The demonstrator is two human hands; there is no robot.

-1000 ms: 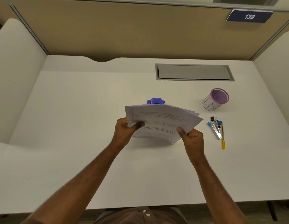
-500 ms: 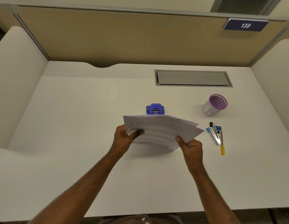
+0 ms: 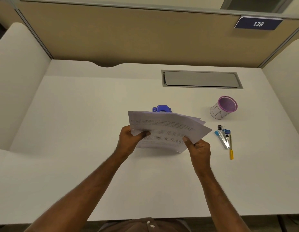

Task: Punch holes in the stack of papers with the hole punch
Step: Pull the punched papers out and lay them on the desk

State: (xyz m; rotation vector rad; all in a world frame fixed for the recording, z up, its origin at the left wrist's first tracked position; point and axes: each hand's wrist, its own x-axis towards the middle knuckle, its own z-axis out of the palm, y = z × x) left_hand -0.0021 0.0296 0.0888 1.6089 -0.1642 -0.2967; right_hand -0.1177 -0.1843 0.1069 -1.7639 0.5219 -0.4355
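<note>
Left hand point(image 3: 128, 141) grip: thumb on top, fingers under the near-left corner of the stack of papers point(image 3: 165, 129). Right hand point(image 3: 199, 148) grip: same pinch on the near-right edge. Both clenched on paper, nothing released.

The stack is held lifted off the surface point(image 3: 78, 131), sagging in the middle, sheets fanned and misaligned at the right corner. Probably held at both ends like this to square the edges before feeding them in. Its far edge sits in front of the hole punch point(image 3: 161, 109) and hides the punch's lower part; can't tell if paper touches it or is in the slot. The blue punch stands on the surface, centre. Judged: no punching done yet.

Containers: the pen cup point(image 3: 224, 107) with a purple rim, right of the papers and well apart, looks empty as far as the interior shows. A stapler point(image 3: 223, 139), binder clips point(image 3: 223, 129) and a yellow pen point(image 3: 231, 148) lie loose just below it, not in it.
</note>
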